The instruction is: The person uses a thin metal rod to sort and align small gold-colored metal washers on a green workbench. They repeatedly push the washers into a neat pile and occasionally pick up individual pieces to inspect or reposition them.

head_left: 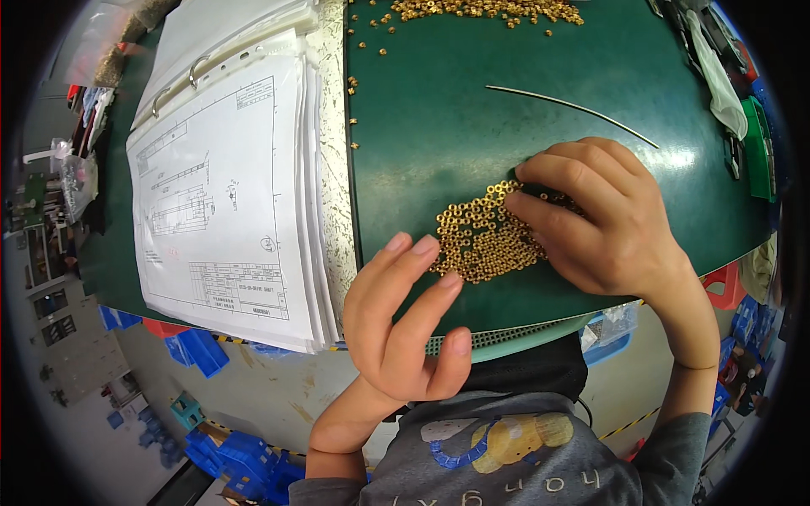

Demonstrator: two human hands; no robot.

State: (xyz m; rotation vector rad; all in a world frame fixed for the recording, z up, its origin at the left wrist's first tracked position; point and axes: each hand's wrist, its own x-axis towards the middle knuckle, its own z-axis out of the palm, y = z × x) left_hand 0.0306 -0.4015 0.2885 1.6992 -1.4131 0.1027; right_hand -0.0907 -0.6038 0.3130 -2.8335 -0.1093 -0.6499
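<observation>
On the green tabletop lies a flat patch of small brass nut-like pieces with holes [494, 240], spread roughly one layer deep. My right hand [603, 219] rests over its right edge with curled fingers. Its thumb and a fingertip come close together at the patch's upper part; whether a piece is between them is hidden. At the lower left of the patch is my left hand [396, 325], palm partly turned up and fingers apart, its fingertips close to the outermost pieces. It holds nothing.
A thin metal rod [574, 110] lies beyond my right hand. More brass pieces [498, 8] are heaped at the far edge, with some strays at the left. An open ring binder with a technical drawing [228, 211] is on the left. A green bin [759, 148] stands far right.
</observation>
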